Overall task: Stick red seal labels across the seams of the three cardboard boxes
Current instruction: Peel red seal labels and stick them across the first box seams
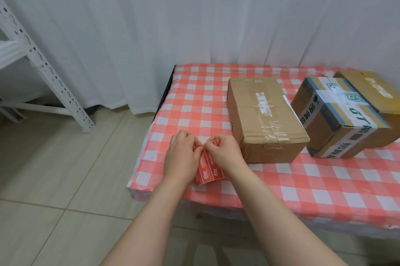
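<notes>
A sheet of red seal labels [208,171] lies near the table's front left corner, partly under my hands. My left hand [183,155] holds the sheet's left side and pinches at its top edge. My right hand [226,153] pinches the top of a label next to the left thumb. Three cardboard boxes stand to the right: a plain brown box [263,114] with clear tape along its seam, a box with white and blue printed tape [339,114], and a yellowish box [372,90] behind that one, partly cut off by the frame edge.
The table has a red and white checked cloth [303,181]. Its left edge and front edge are close to my hands. A white metal shelf frame [43,66] stands on the tiled floor at the left. A white curtain [194,17] hangs behind.
</notes>
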